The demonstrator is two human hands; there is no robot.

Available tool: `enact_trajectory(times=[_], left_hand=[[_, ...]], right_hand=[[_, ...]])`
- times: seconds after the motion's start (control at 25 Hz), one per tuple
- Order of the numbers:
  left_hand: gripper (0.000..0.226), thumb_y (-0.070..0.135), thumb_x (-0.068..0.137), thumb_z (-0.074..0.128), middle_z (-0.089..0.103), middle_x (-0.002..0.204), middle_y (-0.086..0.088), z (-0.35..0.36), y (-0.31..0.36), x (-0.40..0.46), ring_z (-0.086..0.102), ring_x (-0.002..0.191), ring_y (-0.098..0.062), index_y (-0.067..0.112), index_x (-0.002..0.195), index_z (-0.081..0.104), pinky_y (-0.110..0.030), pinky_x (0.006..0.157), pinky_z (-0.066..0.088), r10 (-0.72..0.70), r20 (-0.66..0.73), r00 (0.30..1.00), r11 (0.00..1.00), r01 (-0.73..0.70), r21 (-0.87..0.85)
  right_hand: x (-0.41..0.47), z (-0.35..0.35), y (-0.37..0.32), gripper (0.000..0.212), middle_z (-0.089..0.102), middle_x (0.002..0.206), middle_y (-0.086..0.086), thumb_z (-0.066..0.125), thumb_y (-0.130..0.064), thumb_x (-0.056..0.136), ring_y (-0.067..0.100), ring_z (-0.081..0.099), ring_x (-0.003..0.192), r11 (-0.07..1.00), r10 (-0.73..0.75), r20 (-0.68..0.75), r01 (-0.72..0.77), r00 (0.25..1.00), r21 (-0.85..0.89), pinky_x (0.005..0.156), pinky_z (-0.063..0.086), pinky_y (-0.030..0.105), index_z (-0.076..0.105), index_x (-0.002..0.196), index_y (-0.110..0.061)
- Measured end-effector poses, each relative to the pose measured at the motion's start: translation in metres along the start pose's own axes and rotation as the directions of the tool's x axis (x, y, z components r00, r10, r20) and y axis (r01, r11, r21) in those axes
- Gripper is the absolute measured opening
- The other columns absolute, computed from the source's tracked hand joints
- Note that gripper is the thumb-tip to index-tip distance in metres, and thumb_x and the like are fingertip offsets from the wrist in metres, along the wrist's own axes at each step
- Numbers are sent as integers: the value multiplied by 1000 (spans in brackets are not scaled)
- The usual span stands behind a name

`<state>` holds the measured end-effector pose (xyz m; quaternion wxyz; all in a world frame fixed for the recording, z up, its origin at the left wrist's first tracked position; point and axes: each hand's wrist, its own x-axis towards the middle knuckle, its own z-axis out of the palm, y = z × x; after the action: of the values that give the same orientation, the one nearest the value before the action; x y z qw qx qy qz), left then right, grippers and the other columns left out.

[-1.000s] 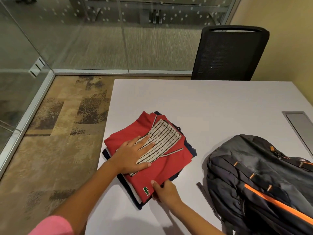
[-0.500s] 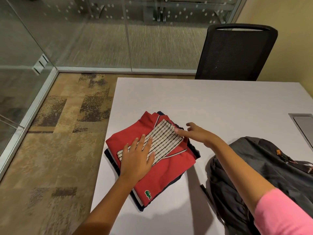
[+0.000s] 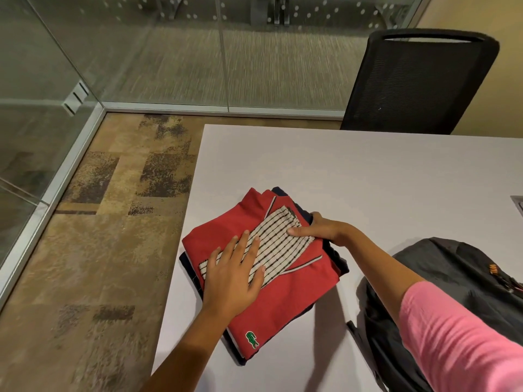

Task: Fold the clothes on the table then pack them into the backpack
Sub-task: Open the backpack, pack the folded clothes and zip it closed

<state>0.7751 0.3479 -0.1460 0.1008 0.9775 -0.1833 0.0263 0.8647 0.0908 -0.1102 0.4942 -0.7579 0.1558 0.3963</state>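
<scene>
A: why both hands on the folded stack (image 3: 283, 292)?
B: it's at the table (image 3: 368, 171) edge. left hand (image 3: 235, 275) flat, holding nothing, pins it; right hand (image 3: 317, 229) pinches the far side, probably to lift toward the backpack (image 3: 458, 267).

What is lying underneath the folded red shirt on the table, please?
A dark navy garment shows beyond the red shirt at its edges, with a thin white layer at the near corner. How many items are stacked there is hidden by the shirt.
</scene>
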Motion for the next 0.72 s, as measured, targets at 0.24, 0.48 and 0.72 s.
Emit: enact_trajectory(times=[0.24, 0.48, 0.72], left_hand=[[58, 48, 92, 39, 36, 153, -1, 2, -2, -3, 40, 137, -21, 22, 144, 42, -47, 103, 34, -9, -9, 1000, 1000, 8, -9], [59, 48, 91, 40, 36, 153, 0, 4, -6, -7, 39, 137, -20, 23, 145, 42, -47, 103, 34, -10, -31, 999, 1000, 9, -21], [58, 46, 89, 44, 38, 152, 0, 4, -8, -9, 41, 136, -21, 22, 142, 45, -47, 102, 36, 17, -35, 999, 1000, -18, -24]], right_hand=[[3, -1, 2, 71, 73, 107, 4, 82, -57, 57, 22, 70, 97, 998, -39, 121, 34, 992, 45, 94, 53, 42, 66, 113, -17], [-2, 12, -1, 37, 70, 114, 9, 71, -22, 85, 28, 67, 103, 973, -134, 132, 105, 982, 205, 88, 55, 40, 59, 120, -19], [-22, 26, -5, 42, 70, 112, 6, 74, -8, 80, 27, 68, 101, 958, -194, 44, 180, 980, 222, 83, 57, 38, 59, 116, -22]])
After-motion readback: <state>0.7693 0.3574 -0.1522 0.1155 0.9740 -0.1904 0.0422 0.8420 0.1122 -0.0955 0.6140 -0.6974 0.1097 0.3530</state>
